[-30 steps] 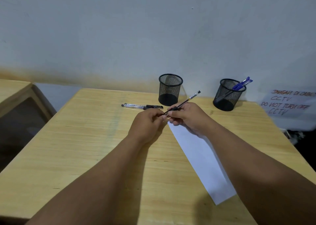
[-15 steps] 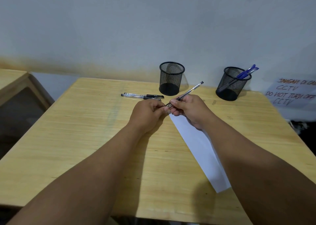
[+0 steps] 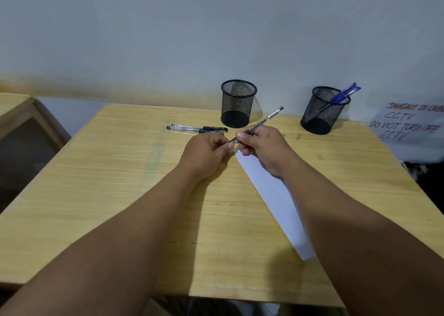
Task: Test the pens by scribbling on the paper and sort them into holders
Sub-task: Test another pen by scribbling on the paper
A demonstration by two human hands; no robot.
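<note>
Blue pens (image 3: pixel 342 94) fill right holder (image 3: pixel 322 114); both hands' fingers (image 3: pixel 240 136) pinch clear pen (image 3: pixel 262 122).

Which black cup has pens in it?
The right mesh cup, nearest the taped note, holds blue pens. The left mesh cup, behind the hands, looks empty.

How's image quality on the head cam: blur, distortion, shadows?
Head view: wide-angle bowing at the table edges; the sign at right is smeared; soft arm shadows fall on table and paper; the pen and both holders stay sharp; no glare.
</note>
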